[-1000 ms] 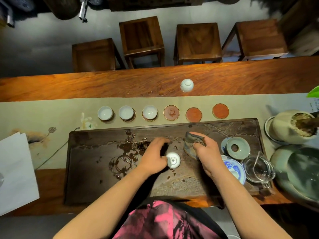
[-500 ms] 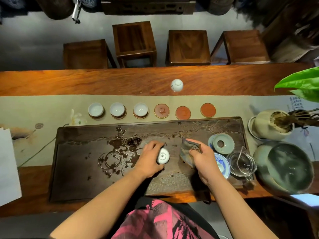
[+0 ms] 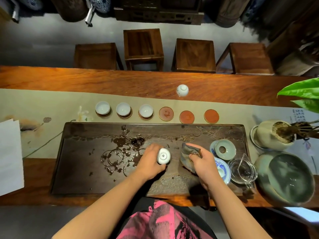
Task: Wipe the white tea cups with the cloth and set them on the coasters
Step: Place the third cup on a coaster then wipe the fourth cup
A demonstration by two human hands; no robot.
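My left hand (image 3: 151, 163) grips a white tea cup (image 3: 163, 156) over the dark tea tray (image 3: 82, 169), its foot turned toward me. My right hand (image 3: 203, 163) holds a bunched grey-brown cloth (image 3: 187, 156) just right of the cup, a small gap between them. Three white cups (image 3: 102, 107) (image 3: 123, 109) (image 3: 146, 110) sit on the left coasters of a row behind the tray. Three red-brown coasters (image 3: 166, 113) (image 3: 187, 116) (image 3: 211, 116) to their right are bare. One more white cup (image 3: 182, 90) stands upside down on the wooden table beyond the row.
Wet tea stains and rings (image 3: 117, 156) mark the tray's left half. At the right stand a celadon lid (image 3: 224, 150), a blue-and-white saucer (image 3: 222, 171), a glass pitcher (image 3: 242, 171), a large green bowl (image 3: 286, 176) and a plant pot (image 3: 274, 133). White paper (image 3: 10, 156) lies at far left.
The cup in my left hand has turned slightly, its foot now facing me more. The cloth hand has stayed beside it. The view has shifted a little.
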